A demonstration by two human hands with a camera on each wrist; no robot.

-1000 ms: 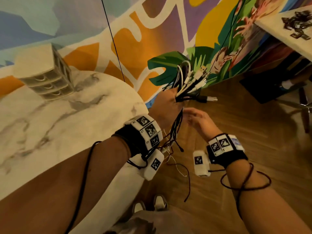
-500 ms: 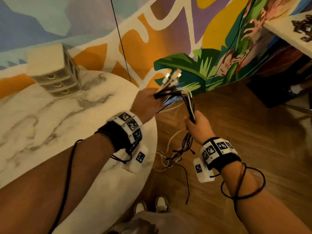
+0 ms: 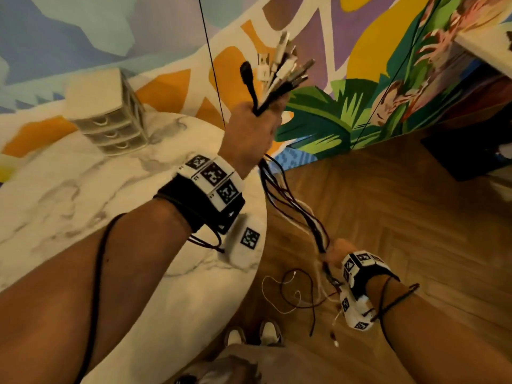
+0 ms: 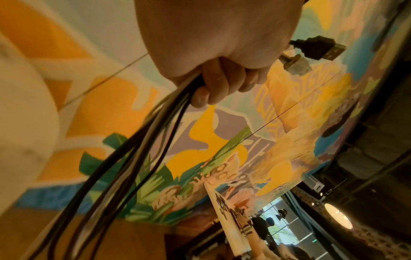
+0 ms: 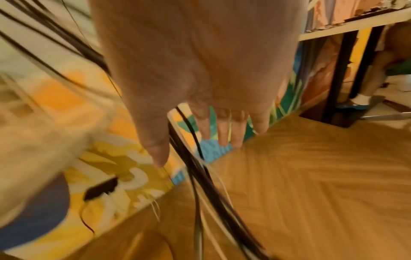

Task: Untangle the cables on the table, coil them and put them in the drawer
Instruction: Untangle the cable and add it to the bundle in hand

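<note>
My left hand [image 3: 253,126] is raised beside the table edge and grips a bundle of black and white cables [image 3: 291,206]. Their plug ends [image 3: 279,70] fan out above the fist. In the left wrist view the fingers [image 4: 213,84] are curled round the strands [image 4: 133,149], with USB plugs [image 4: 318,49] sticking out. The bundle slants down to my right hand [image 3: 333,249], low over the floor. In the blurred right wrist view that hand [image 5: 200,123] has straight fingers, and the cables [image 5: 200,172] run between thumb and forefinger. Loose ends [image 3: 293,295] dangle in loops below.
A small white unit of three drawers [image 3: 108,112], all shut, stands at the back of the round marble table [image 3: 69,189]. A painted wall is behind it. Wooden floor lies to the right, my shoes [image 3: 252,335] below, and another table's corner [image 3: 484,42] at top right.
My left hand has lifted the plug ends higher. My right hand has run down the bundle from just under the left hand to well below it, pulling the strands straighter.
</note>
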